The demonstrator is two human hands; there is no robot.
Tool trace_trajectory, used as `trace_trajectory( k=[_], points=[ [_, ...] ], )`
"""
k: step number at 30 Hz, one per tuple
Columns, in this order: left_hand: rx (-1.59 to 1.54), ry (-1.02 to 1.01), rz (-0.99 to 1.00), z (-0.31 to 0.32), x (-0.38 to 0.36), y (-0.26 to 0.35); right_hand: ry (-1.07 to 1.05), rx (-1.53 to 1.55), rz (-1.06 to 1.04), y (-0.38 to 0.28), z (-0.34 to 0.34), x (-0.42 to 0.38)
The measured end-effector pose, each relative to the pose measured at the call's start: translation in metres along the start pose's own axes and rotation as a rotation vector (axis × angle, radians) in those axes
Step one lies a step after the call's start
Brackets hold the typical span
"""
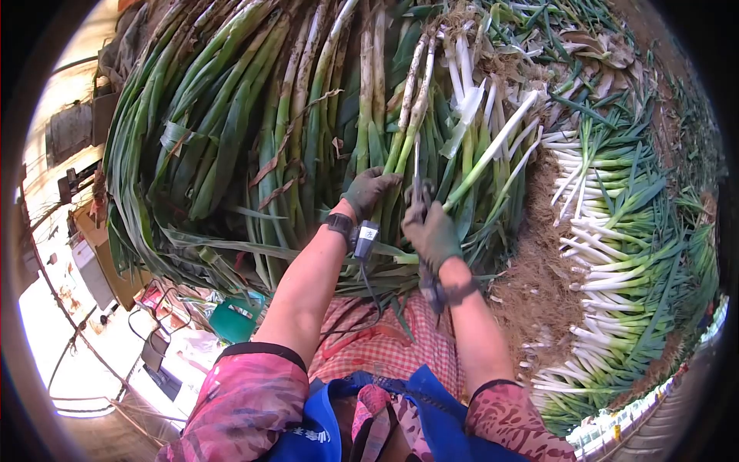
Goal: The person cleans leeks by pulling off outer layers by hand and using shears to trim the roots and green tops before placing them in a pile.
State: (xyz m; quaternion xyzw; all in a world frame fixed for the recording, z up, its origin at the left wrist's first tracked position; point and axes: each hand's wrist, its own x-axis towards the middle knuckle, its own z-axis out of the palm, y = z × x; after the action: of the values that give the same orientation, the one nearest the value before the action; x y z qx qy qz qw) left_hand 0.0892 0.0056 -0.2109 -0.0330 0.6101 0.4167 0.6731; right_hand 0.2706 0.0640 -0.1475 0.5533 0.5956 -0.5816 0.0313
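My left hand (373,191), in a dark glove, is closed around the green part of a pair of soil-stained green onions (412,108) whose root ends point away from me. Just right of it, my gloved right hand (433,233) is closed on a knife (417,165), its narrow blade pointing up and away. A cleaner green onion (493,150) with a white stem slants out from beside the right hand's fingers. Under both hands spreads a large heap of unpeeled green onions (208,154). A piece of clear film-like skin (464,123) lies over the stalks.
Cleaned green onions (608,258) lie in a long row at the right, white ends toward me. Roots and soil (535,285) cover the strip between row and heap. At the lower left are a green plastic container (235,317) and a metal-framed item (158,339).
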Motion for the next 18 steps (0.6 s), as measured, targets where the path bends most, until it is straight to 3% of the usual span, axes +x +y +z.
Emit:
trace_trajectory(
  k=[6, 13, 18],
  points=[
    [-0.08, -0.013, -0.001, 0.003, -0.004, -0.002, 0.025, -0.256, 0.154, -0.034, -0.006, 0.01],
    [-0.011, 0.033, 0.017, 0.004, -0.006, -0.006, -0.06, -0.371, 0.05, -0.069, -0.045, 0.163],
    [-0.022, 0.045, -0.019, 0.007, -0.011, -0.004, -0.034, -0.35, 0.057, -0.087, -0.065, 0.126]
  ],
)
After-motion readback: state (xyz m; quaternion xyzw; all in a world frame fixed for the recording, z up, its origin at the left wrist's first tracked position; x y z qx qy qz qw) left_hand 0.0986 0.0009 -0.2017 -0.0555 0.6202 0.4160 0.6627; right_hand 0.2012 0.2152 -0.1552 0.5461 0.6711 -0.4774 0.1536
